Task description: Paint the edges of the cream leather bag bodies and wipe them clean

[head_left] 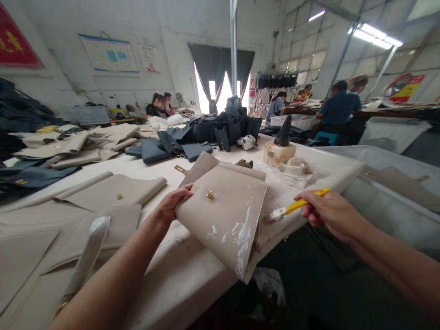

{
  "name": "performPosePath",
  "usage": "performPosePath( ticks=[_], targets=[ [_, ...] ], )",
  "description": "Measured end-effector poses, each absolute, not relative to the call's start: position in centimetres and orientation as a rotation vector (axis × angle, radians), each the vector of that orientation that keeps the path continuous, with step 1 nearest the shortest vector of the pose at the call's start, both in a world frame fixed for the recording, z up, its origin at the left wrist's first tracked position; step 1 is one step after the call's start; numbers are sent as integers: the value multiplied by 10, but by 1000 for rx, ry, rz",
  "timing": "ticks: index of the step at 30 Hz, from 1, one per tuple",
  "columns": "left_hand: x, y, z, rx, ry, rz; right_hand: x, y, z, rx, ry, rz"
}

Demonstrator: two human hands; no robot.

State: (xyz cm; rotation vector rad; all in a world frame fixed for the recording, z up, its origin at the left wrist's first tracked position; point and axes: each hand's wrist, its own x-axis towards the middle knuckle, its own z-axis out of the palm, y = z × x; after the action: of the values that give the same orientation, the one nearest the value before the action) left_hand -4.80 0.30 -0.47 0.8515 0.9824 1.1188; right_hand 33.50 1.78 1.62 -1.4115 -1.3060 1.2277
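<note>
A beige bag (220, 206) with a small gold clasp lies tilted over the front edge of the table. My left hand (177, 201) grips its left side, thumb on the upper face and the other fingers mostly hidden. White paste is smeared along the bag's right edge and lower corner. In my right hand (321, 208) is a yellow-handled brush (299, 204), its bristles coated with white paste. The brush tip is just right of the bag's edge; whether it touches I cannot tell.
Beige bag pieces (113, 192) cover the table's left side, with dark blue bags (192, 142) behind. A yellowish block (279, 152) bearing a black cone stands at the back right. Right of the table sits a white bin (392, 197). Several people work farther back.
</note>
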Motion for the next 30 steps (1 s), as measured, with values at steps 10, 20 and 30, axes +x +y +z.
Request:
performPosePath(
  ticks=[10,20,30],
  targets=[
    [-48,3,-12,887,942,1121,303,26,17,-1469,-1431,1121],
    [-51,6,-21,893,890,1108,311,12,18,-1446,-1422,1236],
    [-49,5,-22,922,952,1138,326,-26,15,-1383,-1138,1541]
  ],
)
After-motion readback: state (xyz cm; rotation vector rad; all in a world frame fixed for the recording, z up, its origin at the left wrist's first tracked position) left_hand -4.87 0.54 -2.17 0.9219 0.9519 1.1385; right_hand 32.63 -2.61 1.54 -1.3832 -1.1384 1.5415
